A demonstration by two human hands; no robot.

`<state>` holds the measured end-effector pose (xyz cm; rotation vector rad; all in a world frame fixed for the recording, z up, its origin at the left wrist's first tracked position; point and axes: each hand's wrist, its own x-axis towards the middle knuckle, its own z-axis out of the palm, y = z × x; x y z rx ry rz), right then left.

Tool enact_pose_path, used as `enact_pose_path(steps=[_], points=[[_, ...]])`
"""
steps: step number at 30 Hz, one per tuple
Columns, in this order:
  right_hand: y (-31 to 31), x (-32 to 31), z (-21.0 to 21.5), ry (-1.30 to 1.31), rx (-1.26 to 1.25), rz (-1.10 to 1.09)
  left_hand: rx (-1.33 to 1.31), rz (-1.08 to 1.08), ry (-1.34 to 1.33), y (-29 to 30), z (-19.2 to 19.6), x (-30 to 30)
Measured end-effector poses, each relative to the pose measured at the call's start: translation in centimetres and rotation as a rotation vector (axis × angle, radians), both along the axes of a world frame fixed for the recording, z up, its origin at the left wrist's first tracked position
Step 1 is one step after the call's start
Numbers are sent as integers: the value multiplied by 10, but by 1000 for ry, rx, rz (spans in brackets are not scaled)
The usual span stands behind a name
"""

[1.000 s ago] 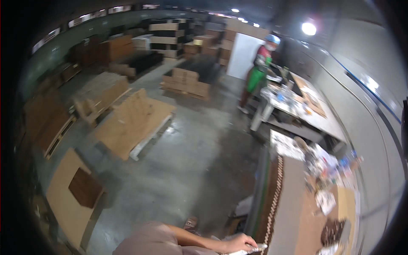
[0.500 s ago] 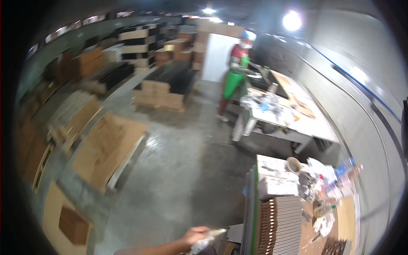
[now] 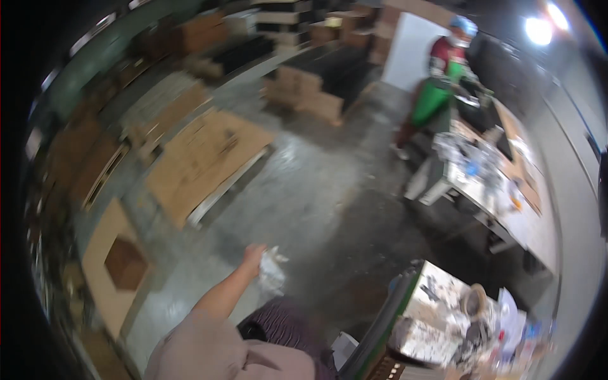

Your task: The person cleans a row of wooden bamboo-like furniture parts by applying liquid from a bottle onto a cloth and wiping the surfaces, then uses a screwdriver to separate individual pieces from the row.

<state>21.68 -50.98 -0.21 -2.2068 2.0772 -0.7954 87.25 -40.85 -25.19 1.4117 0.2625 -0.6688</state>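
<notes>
My left arm in a pale pink sleeve reaches forward, low in the picture and left of its middle. At its end my left hand (image 3: 254, 258) is closed on a crumpled white cloth (image 3: 272, 272), which hangs down beside the fingers over the concrete floor. Blur hides whether it is fabric or thin plastic. Dark ribbed clothing (image 3: 285, 326) shows below it. My right hand is out of view.
A cluttered workbench (image 3: 430, 339) stands at lower right, bearing a round container (image 3: 473, 299). Beyond it, a person in a green apron (image 3: 432, 101) works at a white table (image 3: 465, 183). Cardboard-covered pallets (image 3: 206, 161) and a brown-patched board (image 3: 104, 221) lie left.
The view has swung down and left, so benches and person sit farther right. My left hand, still holding the white cloth, has moved up and left in view, showing more arm and sleeve.
</notes>
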Motion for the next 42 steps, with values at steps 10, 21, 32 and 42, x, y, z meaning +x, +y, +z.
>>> enact_pose_path(steps=[10,21,32,42], points=[[-231,192,3,43,14,683,165,493,-11,55,-53,57],[-272,284,0,162,127,892,802,938,145,126,-64,65],[-286,317,-2,196,188,975,973,1092,176,190,-44,11],[-284,322,-9,176,169,924,863,792,245,129,-29,83]])
